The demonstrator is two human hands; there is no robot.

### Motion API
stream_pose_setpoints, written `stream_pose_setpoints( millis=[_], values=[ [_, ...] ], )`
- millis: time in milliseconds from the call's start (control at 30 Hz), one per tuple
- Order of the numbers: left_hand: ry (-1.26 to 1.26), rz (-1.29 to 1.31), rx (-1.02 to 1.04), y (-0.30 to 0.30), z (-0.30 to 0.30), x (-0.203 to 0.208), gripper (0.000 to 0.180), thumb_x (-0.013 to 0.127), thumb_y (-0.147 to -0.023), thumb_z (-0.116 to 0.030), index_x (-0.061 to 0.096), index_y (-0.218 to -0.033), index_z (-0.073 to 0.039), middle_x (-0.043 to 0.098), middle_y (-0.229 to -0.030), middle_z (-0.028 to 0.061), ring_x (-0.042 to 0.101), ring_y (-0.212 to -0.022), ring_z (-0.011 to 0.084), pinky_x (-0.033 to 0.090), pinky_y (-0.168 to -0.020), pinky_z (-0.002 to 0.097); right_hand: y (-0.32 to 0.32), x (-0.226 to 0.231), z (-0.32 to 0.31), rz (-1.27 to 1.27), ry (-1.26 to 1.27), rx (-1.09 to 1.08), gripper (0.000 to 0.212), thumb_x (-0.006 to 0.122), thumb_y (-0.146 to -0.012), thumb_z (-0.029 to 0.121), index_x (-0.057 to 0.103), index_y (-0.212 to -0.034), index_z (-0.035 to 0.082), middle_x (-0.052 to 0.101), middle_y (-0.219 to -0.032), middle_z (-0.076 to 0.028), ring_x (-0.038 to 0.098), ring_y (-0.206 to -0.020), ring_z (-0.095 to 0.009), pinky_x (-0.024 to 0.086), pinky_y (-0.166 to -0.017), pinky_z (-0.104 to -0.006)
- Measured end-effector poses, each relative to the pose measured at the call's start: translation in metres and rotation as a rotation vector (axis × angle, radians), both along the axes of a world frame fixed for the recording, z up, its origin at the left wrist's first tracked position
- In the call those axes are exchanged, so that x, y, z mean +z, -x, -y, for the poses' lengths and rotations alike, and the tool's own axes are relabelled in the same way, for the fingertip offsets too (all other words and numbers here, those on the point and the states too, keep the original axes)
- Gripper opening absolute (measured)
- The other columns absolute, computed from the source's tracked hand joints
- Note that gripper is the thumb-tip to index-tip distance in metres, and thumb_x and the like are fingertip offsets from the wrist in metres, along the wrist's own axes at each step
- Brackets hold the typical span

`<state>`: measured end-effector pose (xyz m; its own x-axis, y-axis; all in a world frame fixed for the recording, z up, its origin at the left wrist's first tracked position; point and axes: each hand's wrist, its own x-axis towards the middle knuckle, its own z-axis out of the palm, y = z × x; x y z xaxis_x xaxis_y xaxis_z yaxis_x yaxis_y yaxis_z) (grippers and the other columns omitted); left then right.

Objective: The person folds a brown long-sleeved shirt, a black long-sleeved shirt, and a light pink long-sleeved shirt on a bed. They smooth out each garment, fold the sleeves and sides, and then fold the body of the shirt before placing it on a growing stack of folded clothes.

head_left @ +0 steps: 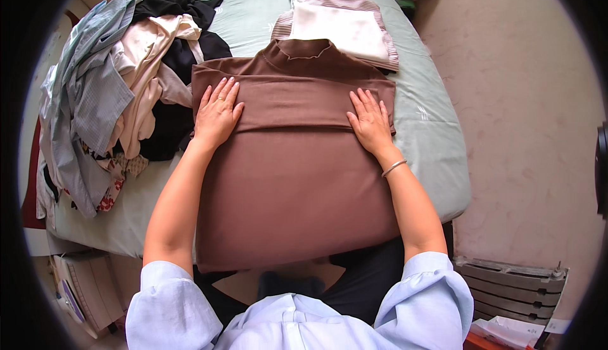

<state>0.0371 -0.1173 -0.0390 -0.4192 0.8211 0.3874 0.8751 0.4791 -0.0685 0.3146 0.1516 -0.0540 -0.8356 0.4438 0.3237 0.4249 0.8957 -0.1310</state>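
Observation:
A brown high-necked top [291, 185] lies spread in front of me, its collar at the far end and its near edge reaching over the side of the bed toward my lap. A sleeve is folded flat across its upper part. My left hand [217, 112] rests on the left end of that folded band, fingers stretched out. On the band's right end lies my right hand [370, 120], also flat with fingers spread. Neither hand grips anything.
At the left is a heap of loose clothes [95, 97] in grey, pink and black. Folded white and striped garments [342, 27] are stacked beyond the collar. All lie on a pale green bed sheet [437, 160]. A slatted grey object [513, 287] stands at the lower right.

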Motion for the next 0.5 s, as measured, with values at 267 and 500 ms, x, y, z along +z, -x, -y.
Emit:
stream_pose_setpoints(
  millis=[267,500],
  values=[
    [-0.308,0.345,-0.002,-0.097,0.117,0.02,0.055,0.066,-0.082,-0.007,0.049,-0.133,0.0,0.048,-0.138,0.0168,0.045,-0.128,0.0337,0.035,-0.109,0.0414,-0.146,-0.009,0.051,-0.375,0.427,-0.24,0.062,0.063,-0.084,0.006,0.041,-0.142,0.006,0.039,-0.147,-0.019,0.044,-0.13,-0.033,0.038,-0.106,-0.0406],
    [-0.434,0.865,0.316,-0.154,0.2,0.016,0.044,0.068,-0.084,-0.01,0.053,-0.124,0.0,0.06,-0.097,0.0101,0.059,-0.08,0.0181,0.049,-0.071,0.0312,-0.218,-0.01,0.113,-0.467,0.648,-0.362,0.042,0.064,-0.085,0.007,0.054,-0.125,0.0,0.064,-0.114,-0.018,0.063,-0.099,-0.029,0.051,-0.088,-0.0387]
  ],
)
